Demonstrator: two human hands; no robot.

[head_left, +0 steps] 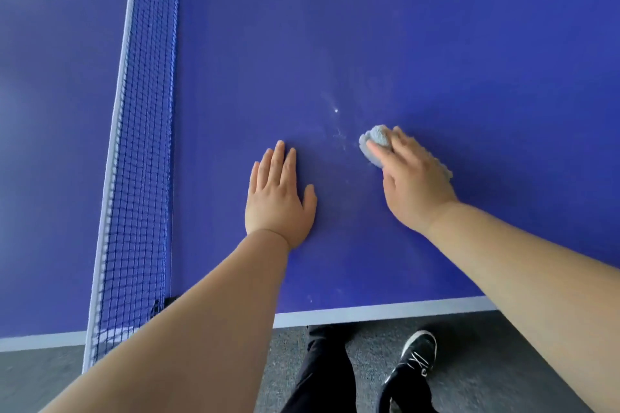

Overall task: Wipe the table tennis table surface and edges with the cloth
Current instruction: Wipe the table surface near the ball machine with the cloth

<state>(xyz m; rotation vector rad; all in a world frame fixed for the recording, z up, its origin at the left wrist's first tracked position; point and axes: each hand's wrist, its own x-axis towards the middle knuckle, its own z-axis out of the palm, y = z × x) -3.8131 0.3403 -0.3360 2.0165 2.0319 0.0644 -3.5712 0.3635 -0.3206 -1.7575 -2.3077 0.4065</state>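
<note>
**Entry: table (436,43), blue, wiping under way**

- Fittings: a net (141,144) is standing across the table at the left.
- Cloth (377,141): grey and bunched into a wad. It is lying on the table surface to the right of the net, well in from the near edge.
- Right hand (416,181): it is covering the cloth. The fingers are bending over the wad, the thumb is pressing its side, and the hand is bearing it down on the surface.
- Left hand (278,198): it is lying flat on the table, fingers straight and close together, holding nothing. It is sitting between net and cloth, apart from both.
- Marks: pale smears (337,131) and a white speck are showing just beyond the cloth. Fainter specks are showing near the white edge line (385,310).

Progress, as a judgement: the work is looking partway at most, since the patch by the cloth is not yet clean. Neither hand is touching the near edge. The far stretch and the half beyond the net are giving no sign either way of having been wiped.
</note>
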